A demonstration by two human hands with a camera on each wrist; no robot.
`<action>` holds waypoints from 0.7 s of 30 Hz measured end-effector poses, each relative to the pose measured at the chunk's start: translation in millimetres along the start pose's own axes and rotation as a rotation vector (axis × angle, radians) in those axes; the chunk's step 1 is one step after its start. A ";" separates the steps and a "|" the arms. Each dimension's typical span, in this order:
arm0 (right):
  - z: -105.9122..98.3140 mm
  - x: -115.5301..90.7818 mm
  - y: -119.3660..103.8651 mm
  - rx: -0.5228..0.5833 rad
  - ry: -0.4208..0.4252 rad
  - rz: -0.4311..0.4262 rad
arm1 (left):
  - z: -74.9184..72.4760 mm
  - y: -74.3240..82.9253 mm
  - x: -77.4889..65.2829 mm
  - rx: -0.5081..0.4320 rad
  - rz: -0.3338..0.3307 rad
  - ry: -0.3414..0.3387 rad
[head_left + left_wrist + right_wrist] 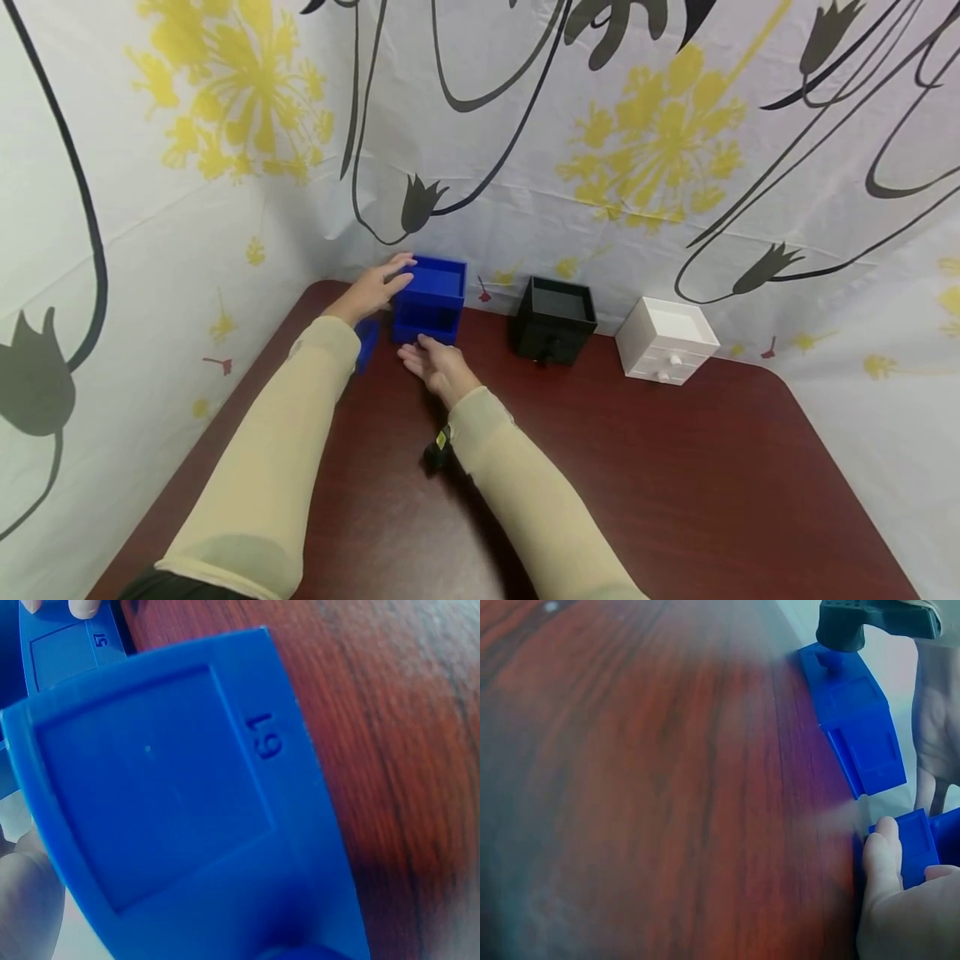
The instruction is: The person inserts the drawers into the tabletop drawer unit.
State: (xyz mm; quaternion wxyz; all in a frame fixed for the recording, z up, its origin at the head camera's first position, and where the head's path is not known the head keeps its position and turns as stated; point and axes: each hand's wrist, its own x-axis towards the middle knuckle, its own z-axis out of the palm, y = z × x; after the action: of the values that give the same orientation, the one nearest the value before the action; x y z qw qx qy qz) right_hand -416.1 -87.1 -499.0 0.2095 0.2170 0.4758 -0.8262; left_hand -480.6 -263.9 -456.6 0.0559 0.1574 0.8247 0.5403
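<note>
At the back left of the table stands a blue box (429, 287), its front partly hollow. My left hand (371, 292) touches its upper left edge with extended fingers. My right hand (442, 367) is at the lower front, fingers fairly straight; in the right wrist view the right hand's fingers (883, 859) lie against the box's blue face (915, 844). A separate blue drawer (366, 343) is beside the box, under the left forearm. Close up in the left wrist view, that drawer (157, 787) shows a recessed panel and a stamped number.
A small black drawer box (555, 321) and a white drawer box (666, 342) with knobs stand to the right along the back. The dark red table (637, 483) meets patterned cloth (487, 200) at the back and left.
</note>
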 end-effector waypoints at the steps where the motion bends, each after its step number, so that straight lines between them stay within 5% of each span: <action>1: -0.2 0.4 -0.5 0.004 -0.001 0.001 | 0.1 0.6 0.1 -0.008 -0.004 -0.005; 21: 0.0 6.2 -4.3 0.011 -0.008 0.035 | -0.2 -5.0 -0.4 0.036 0.020 0.012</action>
State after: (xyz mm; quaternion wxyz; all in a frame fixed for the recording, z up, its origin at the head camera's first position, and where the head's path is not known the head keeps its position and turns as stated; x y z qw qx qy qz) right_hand -423.5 -86.0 -499.4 0.2250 0.2231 0.4666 -0.8258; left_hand -481.2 -266.0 -461.1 0.0428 0.1636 0.8329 0.5269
